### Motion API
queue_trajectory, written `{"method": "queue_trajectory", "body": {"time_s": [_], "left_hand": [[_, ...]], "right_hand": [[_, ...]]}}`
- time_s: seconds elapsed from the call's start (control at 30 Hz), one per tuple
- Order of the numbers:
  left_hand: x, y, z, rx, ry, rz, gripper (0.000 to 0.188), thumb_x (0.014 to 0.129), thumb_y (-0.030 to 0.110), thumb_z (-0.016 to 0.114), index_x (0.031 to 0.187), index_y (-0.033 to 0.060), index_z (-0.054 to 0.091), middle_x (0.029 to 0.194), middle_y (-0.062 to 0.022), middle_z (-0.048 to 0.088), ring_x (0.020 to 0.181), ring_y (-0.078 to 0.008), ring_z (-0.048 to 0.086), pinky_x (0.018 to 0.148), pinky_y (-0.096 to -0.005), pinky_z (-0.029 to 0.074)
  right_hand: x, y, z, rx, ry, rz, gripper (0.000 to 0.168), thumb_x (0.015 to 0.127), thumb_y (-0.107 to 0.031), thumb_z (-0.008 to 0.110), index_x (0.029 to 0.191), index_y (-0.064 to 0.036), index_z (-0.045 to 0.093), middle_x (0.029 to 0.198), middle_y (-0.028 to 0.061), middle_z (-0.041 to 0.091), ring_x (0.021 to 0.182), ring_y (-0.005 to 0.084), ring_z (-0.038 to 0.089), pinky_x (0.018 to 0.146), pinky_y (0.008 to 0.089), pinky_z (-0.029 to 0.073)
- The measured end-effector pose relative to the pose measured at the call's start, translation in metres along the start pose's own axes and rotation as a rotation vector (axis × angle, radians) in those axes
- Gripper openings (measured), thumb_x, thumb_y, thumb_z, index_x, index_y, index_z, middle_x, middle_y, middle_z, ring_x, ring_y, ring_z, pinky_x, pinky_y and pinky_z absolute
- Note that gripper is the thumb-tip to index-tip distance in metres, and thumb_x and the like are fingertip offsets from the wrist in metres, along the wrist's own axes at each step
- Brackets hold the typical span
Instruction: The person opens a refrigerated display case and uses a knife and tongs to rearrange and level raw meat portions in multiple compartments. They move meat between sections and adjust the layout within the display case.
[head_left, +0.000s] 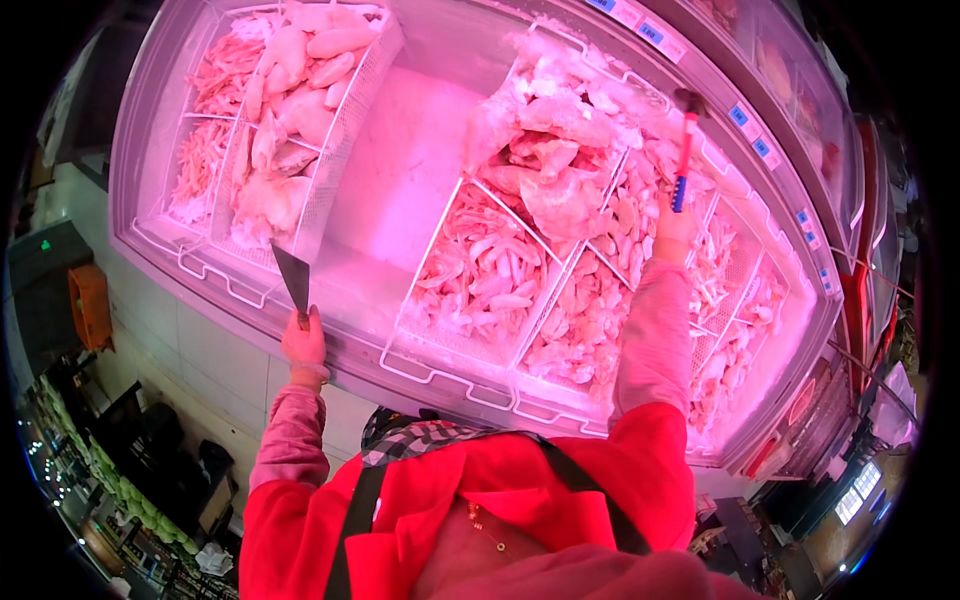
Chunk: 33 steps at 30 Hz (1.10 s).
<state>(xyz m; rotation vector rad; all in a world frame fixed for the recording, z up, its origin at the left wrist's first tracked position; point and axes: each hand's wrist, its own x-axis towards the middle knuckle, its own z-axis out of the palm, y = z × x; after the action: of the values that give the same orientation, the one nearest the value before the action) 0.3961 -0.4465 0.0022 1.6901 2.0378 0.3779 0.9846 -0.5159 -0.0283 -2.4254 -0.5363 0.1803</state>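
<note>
My left hand (304, 343) grips the handle of a flat, triangular metal scraper (291, 276), its wide blade pointing away from me over the near rim of a chest freezer (367, 352). In my right hand (674, 223) is a hammer (686, 150) with a red and blue handle. The hammer's dark, slightly blurred head is near the freezer's far rim. Below my right arm, wire baskets hold frozen poultry pieces (637, 202). Frosty whole-looking poultry (555, 172) lies heaped left of the hammer. Pink light covers everything inside.
A wire basket of poultry parts (300, 127) stands at the freezer's left end. Between the baskets lies the bare freezer floor (401, 165). Price tags (660, 37) line the far rim, with another display case (787, 67) beyond. An orange crate (91, 307) is at far left.
</note>
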Motion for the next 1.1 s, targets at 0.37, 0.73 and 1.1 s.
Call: {"method": "queue_trajectory", "body": {"time_s": [0.37, 0.73, 1.1], "left_hand": [[0.001, 0.007, -0.001, 0.031, -0.027, 0.015, 0.029, 0.079, 0.035, 0.052, 0.074, 0.0064, 0.053, 0.059, -0.0121, 0.053, 0.058, -0.0336, 0.051, 0.053, -0.0405, 0.037], [0.000, 0.005, -0.003, 0.021, -0.073, -0.053, 0.028, 0.079, 0.034, 0.052, 0.073, 0.0065, 0.052, 0.057, -0.0105, 0.051, 0.055, -0.0310, 0.050, 0.052, -0.0378, 0.037], [0.001, 0.012, -0.006, -0.031, -0.093, -0.107, 0.027, 0.079, 0.033, 0.052, 0.074, 0.0063, 0.054, 0.059, -0.0125, 0.052, 0.058, -0.0314, 0.052, 0.053, -0.0380, 0.038]], "right_hand": [[-0.010, 0.032, 0.035, -0.047, -0.208, 0.056, 0.031, 0.072, -0.030, 0.060, 0.072, 0.000, 0.058, 0.056, 0.0072, 0.054, 0.048, 0.0155, 0.049, 0.048, 0.0328, 0.040], [0.005, -0.047, 0.054, 0.025, -0.081, -0.158, 0.029, 0.072, -0.028, 0.059, 0.080, -0.001, 0.058, 0.062, 0.0155, 0.056, 0.056, 0.0245, 0.055, 0.053, 0.0362, 0.041], [-0.009, -0.115, 0.053, -0.377, -0.205, -0.327, 0.027, 0.072, -0.030, 0.054, 0.088, -0.008, 0.057, 0.076, 0.0175, 0.060, 0.075, 0.0346, 0.057, 0.063, 0.0431, 0.044]]}}
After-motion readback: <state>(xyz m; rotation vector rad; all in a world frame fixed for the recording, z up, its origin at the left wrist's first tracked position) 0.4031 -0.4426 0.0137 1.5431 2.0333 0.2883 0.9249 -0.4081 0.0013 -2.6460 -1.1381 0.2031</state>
